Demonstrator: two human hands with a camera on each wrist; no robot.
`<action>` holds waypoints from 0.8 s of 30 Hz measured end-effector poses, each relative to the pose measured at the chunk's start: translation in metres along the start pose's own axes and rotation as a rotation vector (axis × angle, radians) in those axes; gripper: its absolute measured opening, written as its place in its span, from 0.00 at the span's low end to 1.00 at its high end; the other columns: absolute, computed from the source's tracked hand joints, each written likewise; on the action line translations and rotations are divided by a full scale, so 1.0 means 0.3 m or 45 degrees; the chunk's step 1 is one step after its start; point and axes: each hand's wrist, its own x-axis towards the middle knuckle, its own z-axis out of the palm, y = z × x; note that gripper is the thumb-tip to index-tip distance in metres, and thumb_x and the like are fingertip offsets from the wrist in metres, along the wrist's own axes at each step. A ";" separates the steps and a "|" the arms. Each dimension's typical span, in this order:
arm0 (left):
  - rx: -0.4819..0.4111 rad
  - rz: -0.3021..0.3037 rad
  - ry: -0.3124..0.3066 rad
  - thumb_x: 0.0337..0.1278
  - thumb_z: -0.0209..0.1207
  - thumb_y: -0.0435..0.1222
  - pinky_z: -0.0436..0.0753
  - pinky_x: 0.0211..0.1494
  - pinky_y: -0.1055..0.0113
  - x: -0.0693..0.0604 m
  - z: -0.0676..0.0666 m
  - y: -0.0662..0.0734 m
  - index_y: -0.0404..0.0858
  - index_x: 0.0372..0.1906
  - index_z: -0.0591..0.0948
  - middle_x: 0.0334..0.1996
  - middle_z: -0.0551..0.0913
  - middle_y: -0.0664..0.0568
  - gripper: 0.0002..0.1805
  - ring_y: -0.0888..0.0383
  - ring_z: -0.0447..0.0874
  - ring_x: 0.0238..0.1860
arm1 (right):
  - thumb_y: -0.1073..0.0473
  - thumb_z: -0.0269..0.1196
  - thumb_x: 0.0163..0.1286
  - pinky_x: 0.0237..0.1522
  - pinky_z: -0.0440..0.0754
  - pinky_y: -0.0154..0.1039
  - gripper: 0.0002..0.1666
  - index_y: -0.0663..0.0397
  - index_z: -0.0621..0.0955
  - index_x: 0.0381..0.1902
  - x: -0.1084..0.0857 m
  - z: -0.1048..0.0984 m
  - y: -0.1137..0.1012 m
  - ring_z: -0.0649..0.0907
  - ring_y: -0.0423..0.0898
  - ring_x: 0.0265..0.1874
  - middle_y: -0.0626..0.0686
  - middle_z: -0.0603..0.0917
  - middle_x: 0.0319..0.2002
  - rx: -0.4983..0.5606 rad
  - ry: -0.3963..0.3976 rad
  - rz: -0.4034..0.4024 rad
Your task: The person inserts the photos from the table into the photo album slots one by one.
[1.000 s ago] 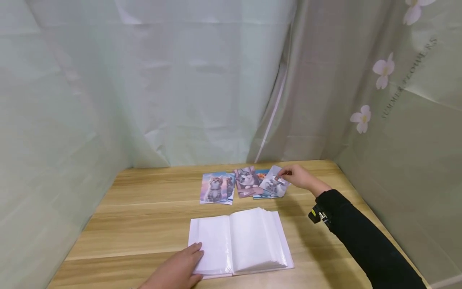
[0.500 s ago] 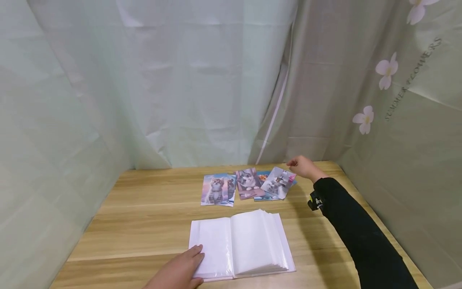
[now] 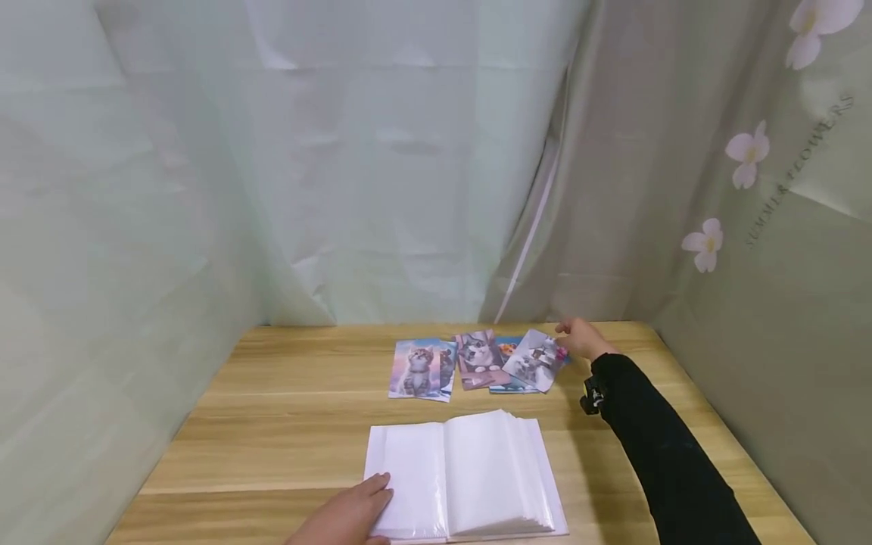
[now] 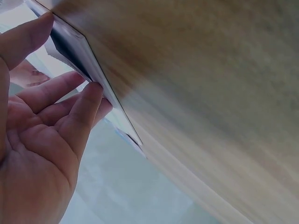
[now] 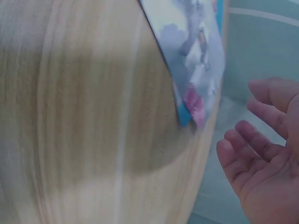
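Note:
An open photo album (image 3: 480, 473) with white sleeve pages lies flat on the table. My left hand (image 3: 350, 509) rests at its lower left corner, fingers on the left page; the left wrist view shows fingertips (image 4: 96, 88) and thumb against the album's edge. Farther back, my right hand (image 3: 584, 338) hovers beside the right end of a greyish photo (image 3: 533, 362), holding nothing. In the right wrist view its fingers (image 5: 229, 154) are loosely bent and apart from that photo, which has a pink patch at its corner and overlaps a blue-edged photo (image 3: 512, 386).
Left of these lie a pinkish cat photo (image 3: 479, 359) and a kitten photo (image 3: 414, 371) partly covering another photo (image 3: 446, 371). The wooden table (image 3: 272, 424) is enclosed by pale curtains (image 3: 409, 189) at the back and sides.
My right hand has let go of the greyish photo's upper right and moved right of it. That photo now lies on the blue-edged one. The left hand stays on the album; the head view has tilted slightly.

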 end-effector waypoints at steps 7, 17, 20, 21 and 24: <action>0.038 0.055 0.028 0.46 0.74 0.45 0.82 0.55 0.62 -0.001 0.011 -0.010 0.30 0.48 0.83 0.51 0.83 0.39 0.27 0.50 0.83 0.54 | 0.58 0.66 0.66 0.59 0.75 0.59 0.32 0.77 0.73 0.60 0.008 0.045 0.028 0.77 0.66 0.55 0.75 0.76 0.57 -0.004 -0.003 0.010; 0.007 0.039 0.024 0.47 0.74 0.44 0.82 0.56 0.61 -0.006 0.010 -0.001 0.30 0.50 0.82 0.54 0.82 0.38 0.28 0.48 0.82 0.56 | 0.56 0.68 0.66 0.68 0.63 0.63 0.46 0.77 0.59 0.70 0.018 0.094 0.053 0.67 0.71 0.66 0.79 0.64 0.67 0.026 -0.135 0.133; -0.004 0.002 -0.007 0.49 0.74 0.45 0.82 0.57 0.61 -0.005 0.005 0.005 0.30 0.51 0.82 0.55 0.82 0.39 0.29 0.49 0.82 0.56 | 0.56 0.69 0.65 0.69 0.63 0.63 0.48 0.76 0.58 0.71 0.021 0.100 0.054 0.65 0.71 0.67 0.79 0.63 0.68 0.030 -0.153 0.142; -0.010 -0.012 -0.018 0.49 0.73 0.46 0.82 0.57 0.61 -0.006 0.004 0.007 0.30 0.52 0.82 0.55 0.82 0.39 0.29 0.49 0.82 0.56 | 0.57 0.69 0.64 0.69 0.63 0.63 0.48 0.77 0.58 0.71 0.020 0.100 0.050 0.66 0.71 0.67 0.79 0.63 0.67 0.025 -0.156 0.131; -0.039 -0.061 -0.056 0.51 0.73 0.46 0.82 0.58 0.59 -0.009 0.000 0.013 0.30 0.53 0.82 0.57 0.81 0.39 0.29 0.48 0.81 0.58 | 0.59 0.72 0.61 0.67 0.66 0.63 0.48 0.79 0.61 0.69 0.028 0.110 0.052 0.70 0.69 0.63 0.78 0.67 0.65 0.016 -0.141 0.115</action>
